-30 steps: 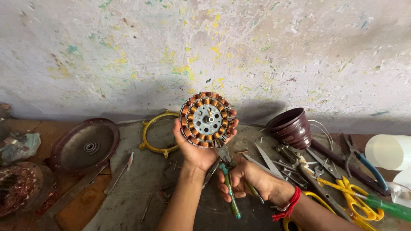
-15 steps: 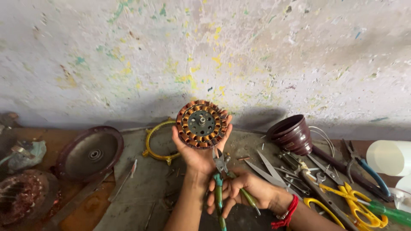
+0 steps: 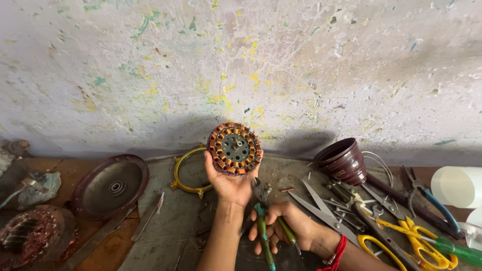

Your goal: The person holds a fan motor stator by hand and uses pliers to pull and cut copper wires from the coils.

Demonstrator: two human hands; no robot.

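Stator (image 3: pixel 235 149) held up by the left hand (image 3: pixel 229 181).
Green-handled pliers (image 3: pixel 264 221) are gripped by the right hand (image 3: pixel 283 228), just below the stator.

I am seeing no packages, labels, signs or screens anywhere in this view; nothing of that kind is showing on the bench or the wall.
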